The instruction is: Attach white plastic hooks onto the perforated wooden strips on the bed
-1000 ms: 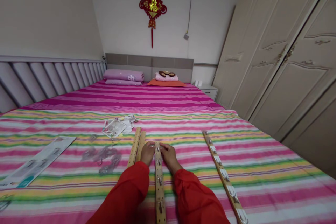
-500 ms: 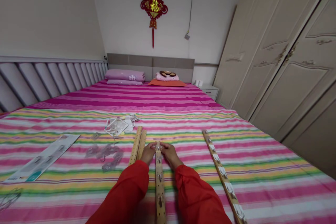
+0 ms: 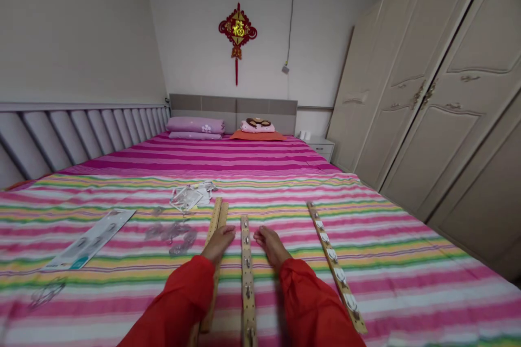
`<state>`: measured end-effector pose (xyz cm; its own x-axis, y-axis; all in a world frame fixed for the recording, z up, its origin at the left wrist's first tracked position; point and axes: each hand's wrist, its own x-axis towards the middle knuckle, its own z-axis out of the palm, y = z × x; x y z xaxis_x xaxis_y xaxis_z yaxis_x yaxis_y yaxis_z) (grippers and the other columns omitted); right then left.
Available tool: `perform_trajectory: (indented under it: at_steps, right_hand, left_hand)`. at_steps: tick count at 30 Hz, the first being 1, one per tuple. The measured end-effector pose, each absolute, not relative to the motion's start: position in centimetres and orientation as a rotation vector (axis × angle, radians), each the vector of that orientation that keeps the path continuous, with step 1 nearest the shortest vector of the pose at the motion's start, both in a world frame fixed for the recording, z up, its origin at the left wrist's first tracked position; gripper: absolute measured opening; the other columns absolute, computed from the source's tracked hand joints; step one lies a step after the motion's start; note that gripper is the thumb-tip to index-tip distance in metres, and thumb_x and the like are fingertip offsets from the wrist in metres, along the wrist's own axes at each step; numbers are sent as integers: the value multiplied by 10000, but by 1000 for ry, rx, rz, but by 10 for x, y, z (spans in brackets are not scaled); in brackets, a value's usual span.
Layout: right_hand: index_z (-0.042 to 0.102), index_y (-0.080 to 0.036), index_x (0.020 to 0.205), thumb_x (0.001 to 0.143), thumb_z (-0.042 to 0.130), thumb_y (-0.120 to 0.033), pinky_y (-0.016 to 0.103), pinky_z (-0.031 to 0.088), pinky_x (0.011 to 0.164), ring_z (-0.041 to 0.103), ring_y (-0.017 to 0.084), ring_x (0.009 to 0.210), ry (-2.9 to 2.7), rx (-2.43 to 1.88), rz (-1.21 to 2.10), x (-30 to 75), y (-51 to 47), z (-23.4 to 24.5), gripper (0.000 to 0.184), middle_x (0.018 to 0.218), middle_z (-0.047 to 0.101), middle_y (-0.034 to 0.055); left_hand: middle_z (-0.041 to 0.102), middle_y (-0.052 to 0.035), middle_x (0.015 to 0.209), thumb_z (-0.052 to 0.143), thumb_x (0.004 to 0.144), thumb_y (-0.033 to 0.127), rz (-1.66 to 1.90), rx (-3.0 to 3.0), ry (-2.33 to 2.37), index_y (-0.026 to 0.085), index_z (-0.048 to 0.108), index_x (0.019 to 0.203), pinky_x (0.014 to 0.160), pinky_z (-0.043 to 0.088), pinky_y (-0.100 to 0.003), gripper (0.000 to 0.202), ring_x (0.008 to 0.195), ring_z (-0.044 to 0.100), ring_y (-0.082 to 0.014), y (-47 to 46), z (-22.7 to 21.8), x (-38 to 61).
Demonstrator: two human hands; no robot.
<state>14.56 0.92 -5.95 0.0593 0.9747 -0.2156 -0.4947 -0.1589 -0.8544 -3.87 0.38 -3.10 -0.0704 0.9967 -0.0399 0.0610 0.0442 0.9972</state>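
Observation:
A perforated wooden strip (image 3: 247, 276) lies lengthwise in front of me, with several small metal hooks along it. My left hand (image 3: 220, 241) is just left of its far end, over a pair of wooden strips (image 3: 222, 216). To the right of the hooked strip is my right hand (image 3: 272, 243), its fingers loosely bent and a little apart. Neither hand touches the hooked strip, and I see nothing held in them. The left fingers are also loosely bent. Farther right lies another wooden strip (image 3: 330, 252) carrying white hooks.
Clear plastic pieces (image 3: 179, 234) and a heap of small packets (image 3: 194, 195) lie left of the strips. A long white hook card (image 3: 91, 238) and a tangle of thin wire (image 3: 49, 290) are farther left, all on the striped bed cover (image 3: 285, 195).
Both hands have let go of the far end of the hooked strip and moved apart, the left one leftward, the right one slightly rightward. The view has tilted up a little.

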Motion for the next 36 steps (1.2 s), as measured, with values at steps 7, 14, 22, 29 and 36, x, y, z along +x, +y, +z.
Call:
perform_trajectory:
  at_steps: [7, 14, 22, 29, 36]
  right_hand:
    - [603, -157, 631, 544, 776, -378, 234, 490, 619, 613, 133, 614, -586, -977, 1428, 155, -47, -56, 294, 640, 654, 27]
    - [645, -138, 647, 530, 809, -383, 221, 427, 496, 553, 116, 516, -621, -979, 1273, 153, -122, -56, 318, 575, 624, 7]
    - [648, -144, 671, 565, 768, -552, 168, 316, 374, 448, 57, 399, -541, -1069, 1240, 146, -227, -101, 439, 539, 595, -10]
    - [657, -123, 735, 583, 737, -607, 187, 380, 350, 568, 116, 407, -482, -1000, 1580, 118, -265, -126, 514, 552, 640, 32]
    - [680, -135, 778, 532, 851, -391, 192, 427, 416, 606, 104, 460, -545, -872, 1696, 112, -270, -122, 394, 720, 715, 54]
  left_hand:
    - [700, -47, 744, 579, 579, 415, 1456, 1280, 1590, 172, 661, 751, 736, 499, -345, 309, 762, 633, -231, -75, -47, -114]
    - [670, -56, 793, 472, 614, 343, 1527, 1324, 2047, 195, 643, 748, 702, 481, -329, 263, 709, 599, -208, -101, -78, -156]
    - [638, -56, 775, 428, 673, 238, 1458, 1704, 2167, 208, 580, 704, 763, 452, -311, 158, 773, 581, -206, -99, -82, -147]
    - [640, -75, 801, 419, 680, 241, 1363, 1707, 2226, 193, 594, 729, 755, 444, -313, 188, 782, 572, -217, -105, -76, -144]
    - [631, -68, 792, 421, 667, 241, 1355, 1721, 2208, 202, 625, 722, 748, 438, -315, 215, 779, 567, -219, -109, -70, -142]
